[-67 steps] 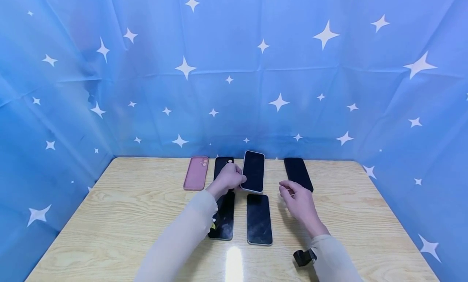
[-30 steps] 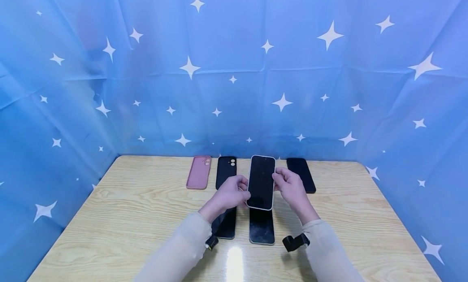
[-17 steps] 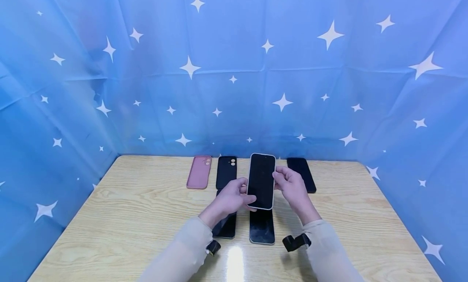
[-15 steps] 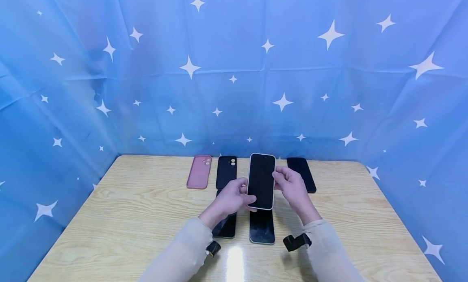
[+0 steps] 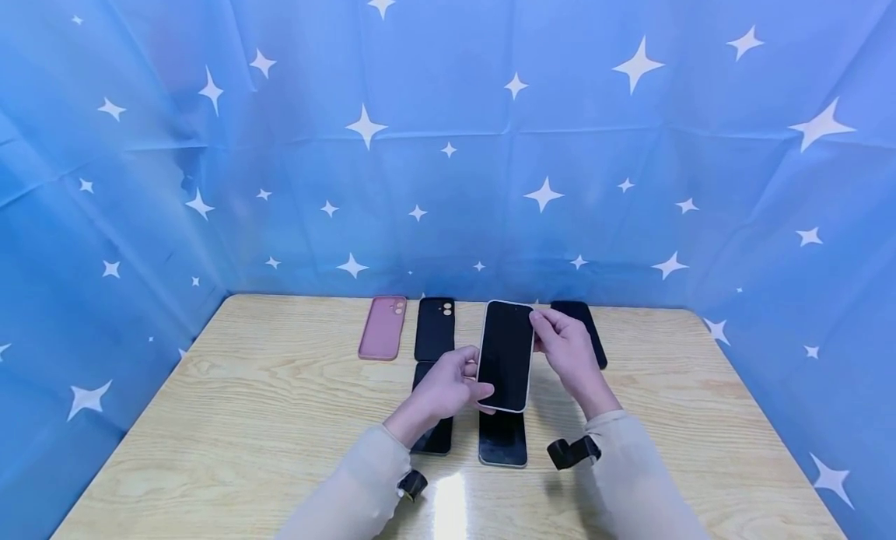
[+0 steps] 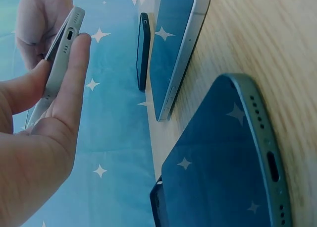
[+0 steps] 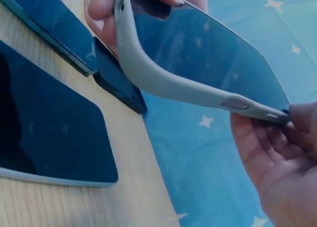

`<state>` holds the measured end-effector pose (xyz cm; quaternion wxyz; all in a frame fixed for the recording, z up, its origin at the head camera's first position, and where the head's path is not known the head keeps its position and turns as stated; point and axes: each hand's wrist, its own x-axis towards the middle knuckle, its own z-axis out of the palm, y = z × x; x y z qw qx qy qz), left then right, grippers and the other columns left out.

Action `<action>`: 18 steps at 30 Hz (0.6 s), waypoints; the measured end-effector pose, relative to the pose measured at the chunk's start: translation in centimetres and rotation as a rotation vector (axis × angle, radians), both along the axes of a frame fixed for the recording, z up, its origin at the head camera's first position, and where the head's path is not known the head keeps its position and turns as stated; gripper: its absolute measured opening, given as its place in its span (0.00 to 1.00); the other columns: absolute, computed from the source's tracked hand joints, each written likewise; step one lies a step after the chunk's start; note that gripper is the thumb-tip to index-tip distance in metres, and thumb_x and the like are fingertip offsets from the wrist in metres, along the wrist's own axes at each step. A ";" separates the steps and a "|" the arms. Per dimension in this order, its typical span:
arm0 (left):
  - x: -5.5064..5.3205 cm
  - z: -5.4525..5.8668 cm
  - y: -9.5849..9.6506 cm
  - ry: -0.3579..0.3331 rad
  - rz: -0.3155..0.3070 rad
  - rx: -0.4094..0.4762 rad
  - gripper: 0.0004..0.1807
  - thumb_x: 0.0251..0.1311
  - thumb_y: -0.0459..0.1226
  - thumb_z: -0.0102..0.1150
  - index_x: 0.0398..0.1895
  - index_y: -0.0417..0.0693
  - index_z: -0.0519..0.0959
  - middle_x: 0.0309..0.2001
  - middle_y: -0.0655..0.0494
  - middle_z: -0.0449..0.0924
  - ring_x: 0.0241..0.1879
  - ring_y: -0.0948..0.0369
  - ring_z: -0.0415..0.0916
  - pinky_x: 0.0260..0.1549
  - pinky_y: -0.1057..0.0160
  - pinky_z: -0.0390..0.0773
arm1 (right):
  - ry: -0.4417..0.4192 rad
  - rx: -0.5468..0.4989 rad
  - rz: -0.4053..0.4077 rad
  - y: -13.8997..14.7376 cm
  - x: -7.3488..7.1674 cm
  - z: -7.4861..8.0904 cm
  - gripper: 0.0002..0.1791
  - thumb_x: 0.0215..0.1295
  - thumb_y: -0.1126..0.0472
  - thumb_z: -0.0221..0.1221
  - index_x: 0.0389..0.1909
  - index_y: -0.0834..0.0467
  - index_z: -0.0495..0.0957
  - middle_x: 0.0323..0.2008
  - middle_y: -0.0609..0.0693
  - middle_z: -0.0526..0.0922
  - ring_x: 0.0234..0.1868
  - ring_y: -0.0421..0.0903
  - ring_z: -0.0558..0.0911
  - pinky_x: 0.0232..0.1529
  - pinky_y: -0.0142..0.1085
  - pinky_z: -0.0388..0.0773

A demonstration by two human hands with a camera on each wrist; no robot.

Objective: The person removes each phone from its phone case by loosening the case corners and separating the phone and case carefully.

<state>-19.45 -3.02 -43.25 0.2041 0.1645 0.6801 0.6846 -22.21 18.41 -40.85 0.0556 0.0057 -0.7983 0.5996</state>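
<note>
Both hands hold a dark-screened phone [image 5: 502,361] in a pale grey case [image 7: 163,83], tilted up above the table with its screen facing me. My left hand [image 5: 448,384] grips the lower left, thumb over the screen's edge and fingers behind. At the upper right corner, my right hand [image 5: 568,357] pinches the case's edge between thumb and fingers. The right wrist view shows the case rim running along the phone's side, with the right thumb at its corner. The charging port end of the case [image 6: 62,58] faces the left wrist camera.
On the wooden table [image 5: 280,415] lie two more phones, a left one [image 5: 437,439] and one under the held phone [image 5: 504,450]. Along the back are a pink case [image 5: 382,330], a black case [image 5: 435,334] and a black phone-shaped item [image 5: 584,314]. A blue star-printed curtain [image 5: 448,81] hangs behind.
The phone came nearer to me and rightward from the back row, and the right hand took hold of it. Lately the right hand has slid up its edge to the upper corner.
</note>
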 end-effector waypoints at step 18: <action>0.1 0.2 -0.2 0.039 0.021 -0.116 0.22 0.64 0.16 0.54 0.28 0.42 0.54 0.26 0.60 0.47 0.20 0.65 0.50 0.37 0.52 0.90 | 0.116 0.345 0.089 0.7 0.2 1.0 0.21 0.80 0.66 0.46 0.65 0.66 0.77 0.56 0.68 0.83 0.38 0.55 0.90 0.38 0.43 0.86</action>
